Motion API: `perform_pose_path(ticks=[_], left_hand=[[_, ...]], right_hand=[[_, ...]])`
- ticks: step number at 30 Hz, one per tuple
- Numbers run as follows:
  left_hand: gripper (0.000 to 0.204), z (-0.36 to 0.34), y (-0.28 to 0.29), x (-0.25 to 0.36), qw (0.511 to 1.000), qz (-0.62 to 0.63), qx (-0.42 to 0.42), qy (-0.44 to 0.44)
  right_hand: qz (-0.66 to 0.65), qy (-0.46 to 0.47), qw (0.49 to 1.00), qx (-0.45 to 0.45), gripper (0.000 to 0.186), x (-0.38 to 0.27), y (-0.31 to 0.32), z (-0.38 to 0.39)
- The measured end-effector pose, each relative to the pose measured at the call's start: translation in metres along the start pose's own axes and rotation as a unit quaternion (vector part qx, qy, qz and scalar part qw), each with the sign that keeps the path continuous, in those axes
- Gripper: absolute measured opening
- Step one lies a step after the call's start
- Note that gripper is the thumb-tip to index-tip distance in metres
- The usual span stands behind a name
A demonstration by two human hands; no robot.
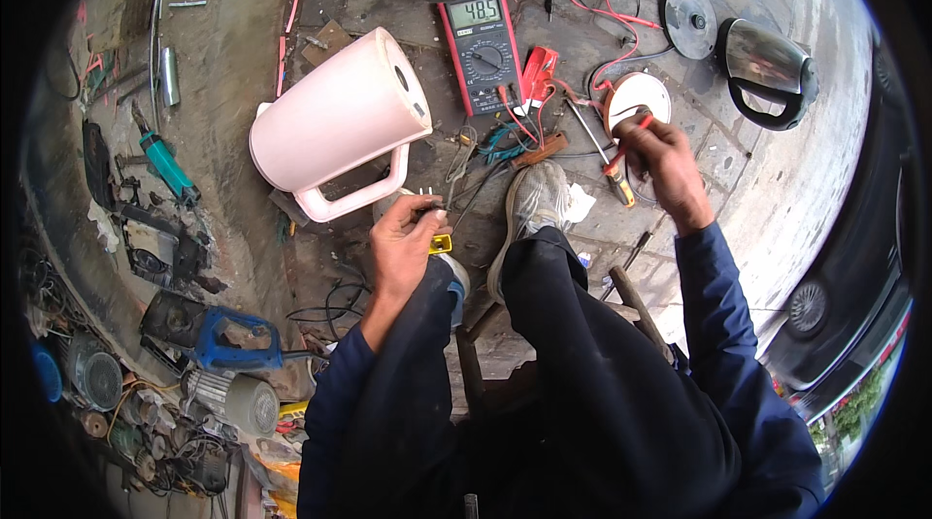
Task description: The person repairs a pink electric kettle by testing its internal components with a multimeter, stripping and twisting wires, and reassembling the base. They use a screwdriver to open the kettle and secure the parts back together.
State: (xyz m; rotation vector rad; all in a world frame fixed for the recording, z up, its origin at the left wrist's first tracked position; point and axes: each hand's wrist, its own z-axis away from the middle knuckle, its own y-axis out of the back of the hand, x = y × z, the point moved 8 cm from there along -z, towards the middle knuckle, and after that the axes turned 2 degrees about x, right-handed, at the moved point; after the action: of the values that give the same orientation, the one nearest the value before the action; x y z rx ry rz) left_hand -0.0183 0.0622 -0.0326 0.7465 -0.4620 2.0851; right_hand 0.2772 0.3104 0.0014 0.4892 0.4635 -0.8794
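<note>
Seated in dark trousers (612, 354), with hands apart: pinching a small dark piece (440, 212), kind unclear, in the left hand (400, 242); gripping a red probe (647, 120) in the right hand (662, 167) by a round white base (643, 90); apparently mid-measurement, unfinished; beyond, with pink kettle (325, 116) tipped sideways beside lit multimeter (485, 53).

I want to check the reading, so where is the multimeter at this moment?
In the head view, the red multimeter lies at upper centre, just right of the pink kettle.
</note>
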Motion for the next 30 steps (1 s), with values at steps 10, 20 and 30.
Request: perform_pose_path(ticks=[10, 20, 30], left_hand=[[0.015, -0.015, -0.056, 0.020, 0.966, -0.238, -0.088, -0.059], [0.021, -0.022, -0.054, 0.021, 0.971, -0.215, -0.066, -0.079], [0.044, -0.020, -0.038, 0.009, 0.993, 0.001, -0.118, -0.018]], right_hand=[[-0.113, 0.058, 0.974, -0.189, 0.029, -0.012, -0.149, 0.031], [0.020, 0.227, 0.962, -0.149, 0.022, -0.034, -0.164, 0.033], [-0.051, 0.081, 0.995, 0.043, 0.022, -0.029, -0.019, -0.076]])
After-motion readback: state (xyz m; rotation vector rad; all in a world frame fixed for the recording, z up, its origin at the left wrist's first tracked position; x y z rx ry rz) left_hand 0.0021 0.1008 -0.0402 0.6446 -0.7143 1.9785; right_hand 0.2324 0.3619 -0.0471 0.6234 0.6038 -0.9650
